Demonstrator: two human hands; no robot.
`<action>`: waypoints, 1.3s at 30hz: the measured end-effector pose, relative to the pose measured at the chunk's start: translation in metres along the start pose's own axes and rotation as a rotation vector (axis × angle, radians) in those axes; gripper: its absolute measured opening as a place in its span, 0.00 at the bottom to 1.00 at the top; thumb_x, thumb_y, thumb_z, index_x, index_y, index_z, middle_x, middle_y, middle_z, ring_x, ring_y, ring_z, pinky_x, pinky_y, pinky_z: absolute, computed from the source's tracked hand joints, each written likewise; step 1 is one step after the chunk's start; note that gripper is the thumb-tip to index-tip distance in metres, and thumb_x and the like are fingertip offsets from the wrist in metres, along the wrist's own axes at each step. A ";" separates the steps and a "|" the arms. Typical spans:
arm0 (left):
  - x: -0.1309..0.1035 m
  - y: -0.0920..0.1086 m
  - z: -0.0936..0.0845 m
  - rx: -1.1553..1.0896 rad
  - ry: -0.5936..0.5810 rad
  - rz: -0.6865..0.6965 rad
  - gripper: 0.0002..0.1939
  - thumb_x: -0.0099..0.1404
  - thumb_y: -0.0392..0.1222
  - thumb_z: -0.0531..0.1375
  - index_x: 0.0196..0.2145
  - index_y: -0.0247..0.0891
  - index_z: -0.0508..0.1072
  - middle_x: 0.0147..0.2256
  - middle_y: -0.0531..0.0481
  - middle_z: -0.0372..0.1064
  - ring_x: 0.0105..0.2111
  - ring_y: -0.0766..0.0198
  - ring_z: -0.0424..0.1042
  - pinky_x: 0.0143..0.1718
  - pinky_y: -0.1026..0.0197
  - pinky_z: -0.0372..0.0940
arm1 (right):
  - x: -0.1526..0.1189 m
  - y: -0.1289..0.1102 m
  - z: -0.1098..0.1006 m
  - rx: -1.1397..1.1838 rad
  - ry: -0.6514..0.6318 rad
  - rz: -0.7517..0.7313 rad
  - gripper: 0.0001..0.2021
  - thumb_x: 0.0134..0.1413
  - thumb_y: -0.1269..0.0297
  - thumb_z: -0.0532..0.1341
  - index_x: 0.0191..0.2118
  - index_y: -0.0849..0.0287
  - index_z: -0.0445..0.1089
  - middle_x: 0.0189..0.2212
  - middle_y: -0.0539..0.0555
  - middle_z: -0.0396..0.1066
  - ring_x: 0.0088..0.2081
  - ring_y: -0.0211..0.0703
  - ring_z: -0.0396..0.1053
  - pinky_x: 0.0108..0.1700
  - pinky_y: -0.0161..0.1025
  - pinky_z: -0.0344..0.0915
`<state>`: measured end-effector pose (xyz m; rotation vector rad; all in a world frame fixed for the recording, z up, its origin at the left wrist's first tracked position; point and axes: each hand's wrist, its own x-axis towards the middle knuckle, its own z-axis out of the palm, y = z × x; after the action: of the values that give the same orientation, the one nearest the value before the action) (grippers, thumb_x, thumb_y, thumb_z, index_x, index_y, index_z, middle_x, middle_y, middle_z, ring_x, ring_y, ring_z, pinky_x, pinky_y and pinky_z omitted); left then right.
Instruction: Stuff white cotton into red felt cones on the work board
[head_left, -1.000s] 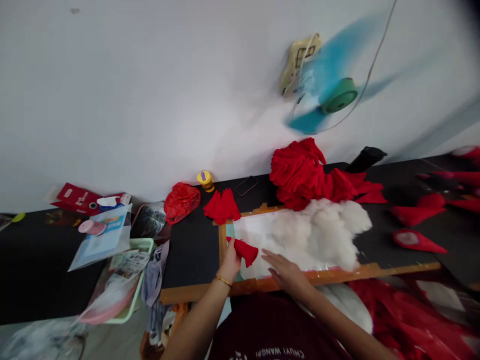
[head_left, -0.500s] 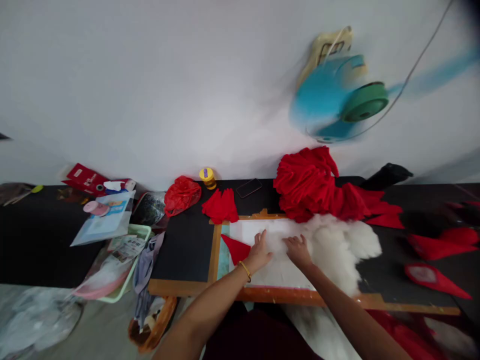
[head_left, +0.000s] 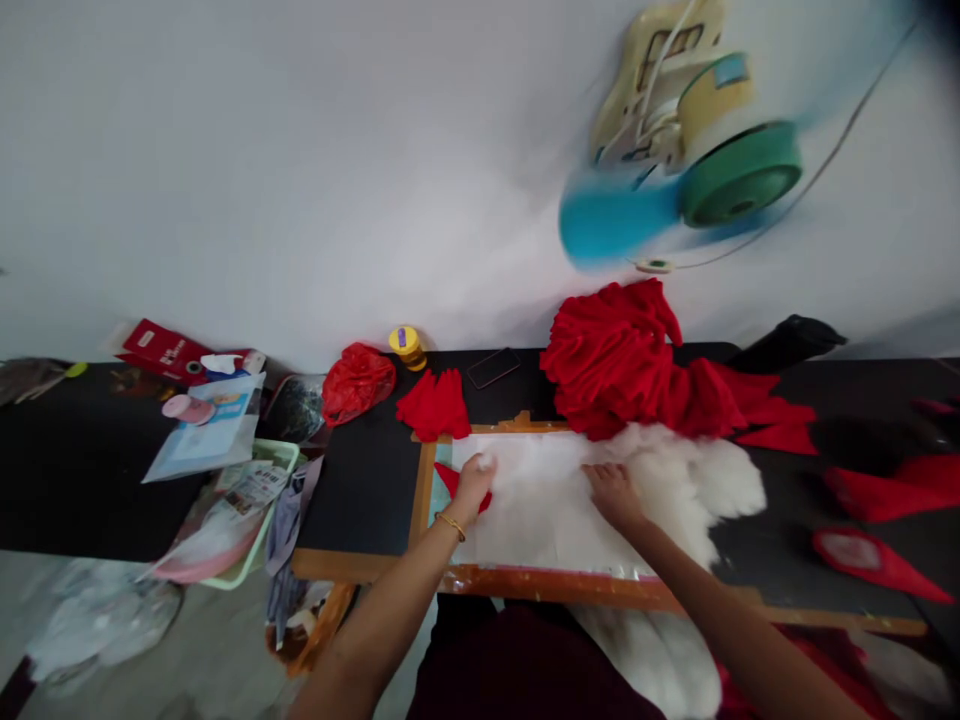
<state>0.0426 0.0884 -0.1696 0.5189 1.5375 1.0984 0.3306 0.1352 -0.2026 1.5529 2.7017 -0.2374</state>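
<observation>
Left hand (head_left: pixel 472 486) shifted left over red cloth (head_left: pixel 448 478), pinching white tuft (head_left: pixel 487 461) | right hand (head_left: pixel 616 496) half-open | open sheet (head_left: pixel 536 515) between

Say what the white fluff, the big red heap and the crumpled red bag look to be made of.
White fluff: probably polyester stuffing or cotton, matt and airy, with soft, ragged edges.
Big red heap: soft fabric, perhaps felt or fleece, matt, in bunched folds; weave too blurred to tell.
Crumpled red bag: apparently thin plastic film, shiny, creases catching the light.
</observation>
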 end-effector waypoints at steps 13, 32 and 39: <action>-0.062 0.039 -0.002 -0.067 -0.255 -0.008 0.16 0.55 0.40 0.60 0.42 0.37 0.75 0.35 0.48 0.73 0.34 0.62 0.69 0.35 0.63 0.64 | 0.021 -0.140 -0.064 1.190 -0.032 0.149 0.17 0.44 0.66 0.54 0.42 0.58 0.71 0.31 0.51 0.72 0.26 0.39 0.68 0.30 0.37 0.68; -0.083 0.034 -0.037 -0.195 -0.039 0.010 0.21 0.45 0.53 0.69 0.30 0.36 0.71 0.19 0.58 0.63 0.17 0.72 0.58 0.20 0.66 0.53 | 0.002 -0.203 -0.068 1.445 0.200 0.437 0.22 0.45 0.61 0.56 0.47 0.60 0.73 0.32 0.54 0.76 0.31 0.46 0.71 0.33 0.41 0.70; -0.078 0.043 -0.068 -0.217 0.021 0.054 0.23 0.44 0.56 0.70 0.27 0.38 0.67 0.20 0.59 0.61 0.19 0.71 0.61 0.24 0.65 0.60 | -0.008 -0.205 -0.084 1.503 0.144 0.230 0.29 0.50 0.55 0.60 0.59 0.56 0.64 0.54 0.59 0.69 0.44 0.47 0.72 0.44 0.44 0.72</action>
<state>-0.0090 0.0209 -0.0958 0.4029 1.4088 1.2979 0.1630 0.0387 -0.0935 1.9491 2.2121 -2.5867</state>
